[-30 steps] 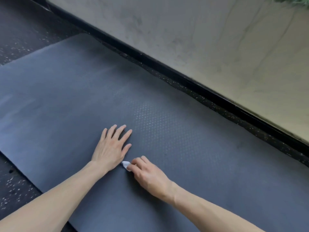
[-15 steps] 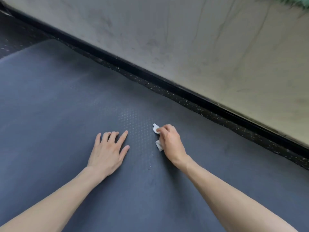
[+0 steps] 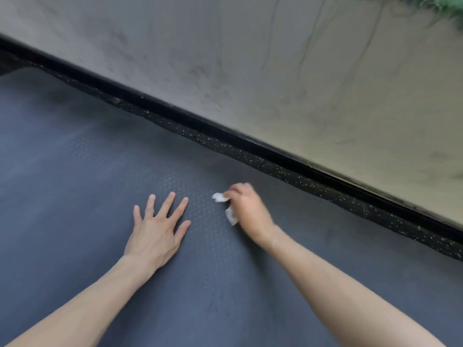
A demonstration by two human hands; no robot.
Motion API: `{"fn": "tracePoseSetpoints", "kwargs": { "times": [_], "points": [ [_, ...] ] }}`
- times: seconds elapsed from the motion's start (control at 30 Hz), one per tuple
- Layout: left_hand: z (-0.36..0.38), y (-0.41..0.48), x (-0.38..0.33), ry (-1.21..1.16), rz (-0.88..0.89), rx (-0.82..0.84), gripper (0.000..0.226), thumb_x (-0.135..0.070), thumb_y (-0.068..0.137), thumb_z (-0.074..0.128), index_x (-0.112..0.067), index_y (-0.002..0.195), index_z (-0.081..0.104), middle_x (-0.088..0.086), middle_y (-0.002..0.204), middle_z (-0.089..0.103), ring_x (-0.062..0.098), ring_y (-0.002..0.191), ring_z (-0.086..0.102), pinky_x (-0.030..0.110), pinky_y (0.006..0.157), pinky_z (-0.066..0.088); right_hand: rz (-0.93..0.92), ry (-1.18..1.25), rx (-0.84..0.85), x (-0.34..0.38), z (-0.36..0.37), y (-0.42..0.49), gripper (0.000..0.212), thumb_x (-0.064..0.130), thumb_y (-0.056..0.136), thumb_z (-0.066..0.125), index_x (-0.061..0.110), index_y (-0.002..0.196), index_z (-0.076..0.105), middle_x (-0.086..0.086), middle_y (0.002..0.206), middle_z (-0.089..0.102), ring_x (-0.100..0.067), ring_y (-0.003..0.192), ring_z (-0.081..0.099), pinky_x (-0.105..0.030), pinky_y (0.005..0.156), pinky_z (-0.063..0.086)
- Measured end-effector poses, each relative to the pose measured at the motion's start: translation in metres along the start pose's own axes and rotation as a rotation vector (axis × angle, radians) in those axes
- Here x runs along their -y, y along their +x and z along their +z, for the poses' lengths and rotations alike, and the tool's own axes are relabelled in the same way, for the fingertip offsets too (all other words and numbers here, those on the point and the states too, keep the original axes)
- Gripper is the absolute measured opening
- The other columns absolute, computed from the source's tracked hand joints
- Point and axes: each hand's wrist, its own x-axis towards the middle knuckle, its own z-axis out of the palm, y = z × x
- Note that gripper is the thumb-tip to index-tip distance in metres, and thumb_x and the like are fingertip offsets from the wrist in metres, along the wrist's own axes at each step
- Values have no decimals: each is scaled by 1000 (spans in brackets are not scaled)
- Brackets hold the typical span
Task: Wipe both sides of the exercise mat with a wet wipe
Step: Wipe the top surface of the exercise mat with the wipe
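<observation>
One mat, dark grey, dotted texture, flat on floor, fills most of view. Two bare hands on it. Left hand palm down on mat, fingers straight and spread apart. Right hand just beside it, blurred, fingers curled, clamped on one white wipe; wipe bunched, sticks out at fingertips and under palm, against mat. One speckled floor strip beyond mat edge. One black baseboard. One pale wall. Green foliage at top right corner.

Speckled floor, wall, greenery.
</observation>
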Motion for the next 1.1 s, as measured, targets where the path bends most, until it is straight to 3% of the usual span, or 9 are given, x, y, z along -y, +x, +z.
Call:
{"fn": "tracePoseSetpoints", "kwargs": {
  "times": [0.1,0.27,0.37,0.57,0.67,0.77,0.9,1.0,1.1],
  "points": [
    [-3,2,-3,-25,-7,-13,78,-63,88,-12,-36,160,1,-1,169,11,45,151,11,65,115,20,230,-131,-139,-56,-31,6,21,16,84,43,24,83,62,-2,65,63,-33,87,62,-47,92,46],
    [-5,3,-6,-32,-15,7,72,-62,95,-11,-34,160,0,1,169,9,46,151,6,66,116,16,476,14,-198,-45,-23,10,24,2,91,42,8,104,62,-6,92,53,-31,88,57,-38,79,47],
    [-6,1,-6,-6,-24,23,71,-60,94,-2,-33,160,-3,2,169,5,47,151,3,67,116,14,246,88,-173,12,12,-11,23,-2,93,50,2,112,63,-10,108,56,-26,96,53,-30,86,45],
    [-9,0,-7,-7,-17,29,64,-58,102,10,-33,160,0,2,169,3,46,151,1,66,116,11,-134,61,44,55,29,-37,23,-8,85,59,0,105,66,-15,101,61,-30,90,54,-32,81,44],
    [-11,-1,-4,-51,16,27,62,-55,104,16,-32,161,5,1,169,3,45,151,0,65,118,8,-51,-57,7,11,8,-28,19,-3,84,61,3,101,64,-14,101,57,-33,91,52,-32,76,42],
    [-12,-8,14,-171,91,25,62,-49,106,27,-24,161,15,-2,169,7,38,154,-1,60,122,4,319,-141,-124,-57,-29,-28,23,-2,87,51,9,102,64,-14,107,55,-34,102,51,-22,79,35],
    [-9,-13,31,-265,161,25,68,-48,105,35,-15,161,15,-3,169,5,29,155,-6,51,125,-1,553,-129,-189,-89,-51,-49,34,-8,82,44,-1,110,62,-24,112,52,-41,100,53,-33,82,41],
    [-7,-13,29,-234,161,23,68,-50,105,31,-16,161,12,-3,169,2,30,155,-8,50,125,-1,473,-80,-216,-46,-26,-48,27,-6,86,46,-2,105,65,-23,106,57,-40,95,56,-37,84,44],
    [-7,-13,30,-205,163,26,69,-52,104,27,-18,161,10,-3,169,0,29,155,-8,49,125,0,193,13,-174,22,10,-53,19,-8,83,53,0,96,65,-19,94,60,-36,86,56,-46,78,48]
  ]
}}
